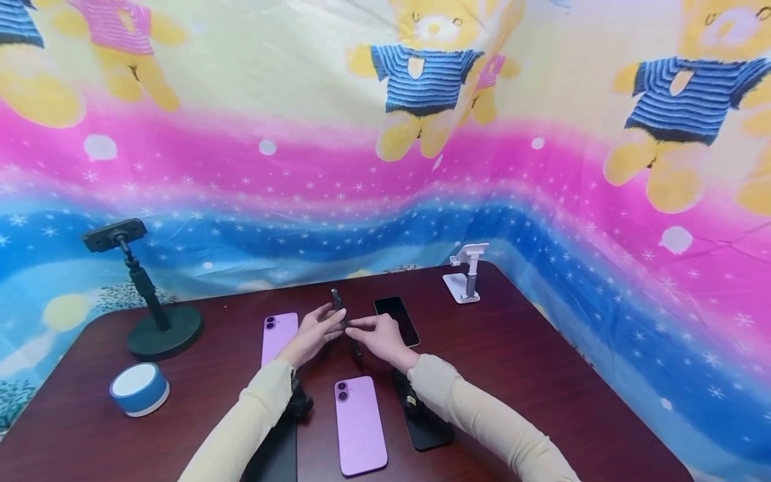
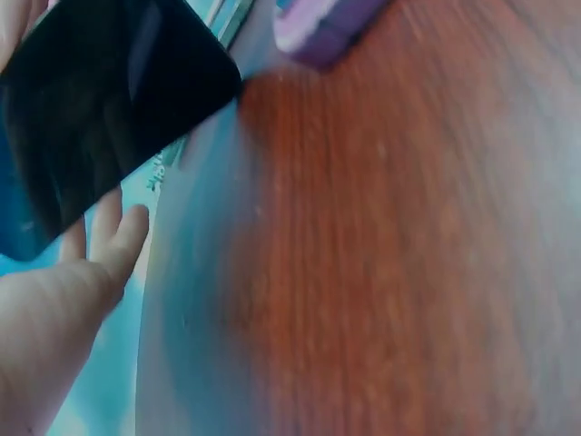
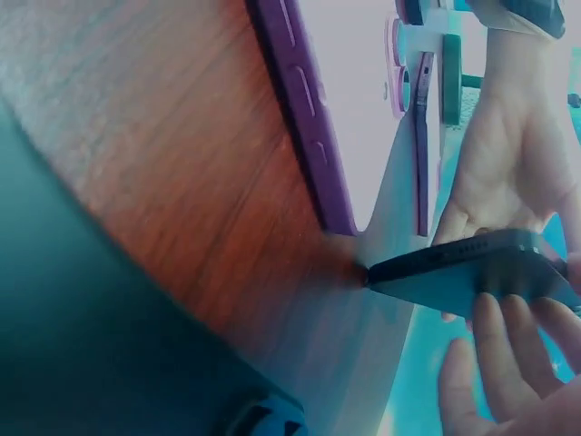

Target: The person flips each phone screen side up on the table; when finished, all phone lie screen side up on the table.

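Note:
Over the middle of the table, both hands hold a black phone point(image 1: 336, 299), seen nearly edge-on in the head view. The left hand point(image 1: 314, 333) grips it from the left, and its fingers show behind the phone point(image 2: 118, 109) in the left wrist view. From the right, the right hand point(image 1: 382, 337) pinches the phone. In the right wrist view, right fingers point(image 3: 499, 350) lie against the face of the tilted phone point(image 3: 445, 272), with the left palm point(image 3: 513, 163) beyond it. A light purple phone point(image 1: 360, 426) lies below the hands, camera side up.
Another purple phone point(image 1: 279, 335) lies left of the hands, and a black-screened phone point(image 1: 394, 314) behind the right hand. A dark phone point(image 1: 429, 432) sits partly under the right sleeve. A dark green stand point(image 1: 165, 331), a blue-and-white round object point(image 1: 140, 389) and a white stand point(image 1: 472, 284) stand farther out.

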Demonstrator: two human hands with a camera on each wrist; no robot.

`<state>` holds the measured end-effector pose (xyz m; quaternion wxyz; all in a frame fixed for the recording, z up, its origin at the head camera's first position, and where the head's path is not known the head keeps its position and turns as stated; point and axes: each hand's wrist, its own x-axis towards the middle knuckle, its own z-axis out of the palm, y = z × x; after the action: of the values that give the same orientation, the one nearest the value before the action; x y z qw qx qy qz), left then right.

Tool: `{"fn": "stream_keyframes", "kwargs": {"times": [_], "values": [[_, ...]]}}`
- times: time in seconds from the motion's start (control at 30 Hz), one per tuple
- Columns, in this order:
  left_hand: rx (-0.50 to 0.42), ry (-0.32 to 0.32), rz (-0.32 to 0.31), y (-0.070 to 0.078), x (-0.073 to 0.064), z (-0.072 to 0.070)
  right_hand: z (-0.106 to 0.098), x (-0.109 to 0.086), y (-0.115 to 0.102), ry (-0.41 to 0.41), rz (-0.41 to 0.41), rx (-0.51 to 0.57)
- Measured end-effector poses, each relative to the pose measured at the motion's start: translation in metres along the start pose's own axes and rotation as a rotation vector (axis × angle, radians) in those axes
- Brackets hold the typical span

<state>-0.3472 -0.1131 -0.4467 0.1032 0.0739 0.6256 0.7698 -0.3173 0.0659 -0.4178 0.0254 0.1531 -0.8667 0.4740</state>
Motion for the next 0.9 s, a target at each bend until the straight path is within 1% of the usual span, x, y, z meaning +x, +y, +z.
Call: {"fn": "stream_keyframes", "kwargs": {"times": [0.1, 0.23, 0.43, 0.57, 0.63, 0.7, 0.83, 0.9], "values": [[-0.007, 0.028, -0.013, 0.001, 0.000, 0.002, 0.002, 0.000, 0.000, 0.054, -0.049, -0.007], [-0.016, 0.043, -0.017, 0.002, -0.002, 0.003, 0.003, -0.001, 0.000, 0.099, -0.092, -0.038], [-0.073, 0.028, -0.024, 0.003, -0.003, 0.004, 0.000, -0.004, -0.002, 0.119, -0.116, -0.069], [-0.084, 0.038, -0.023, 0.004, -0.003, 0.003, -0.004, -0.004, 0.000, 0.141, -0.119, -0.078], [-0.070, 0.039, -0.021, 0.003, -0.003, 0.001, -0.005, -0.004, 0.002, 0.148, -0.099, -0.062], [-0.053, 0.038, -0.020, 0.003, -0.004, 0.000, -0.007, -0.004, 0.005, 0.147, -0.061, -0.007], [-0.017, 0.033, -0.019, 0.001, -0.006, -0.003, -0.007, -0.003, 0.012, 0.130, 0.047, 0.120], [-0.009, 0.033, -0.014, -0.001, -0.006, -0.004, -0.008, -0.003, 0.015, 0.127, 0.093, 0.160]]}}
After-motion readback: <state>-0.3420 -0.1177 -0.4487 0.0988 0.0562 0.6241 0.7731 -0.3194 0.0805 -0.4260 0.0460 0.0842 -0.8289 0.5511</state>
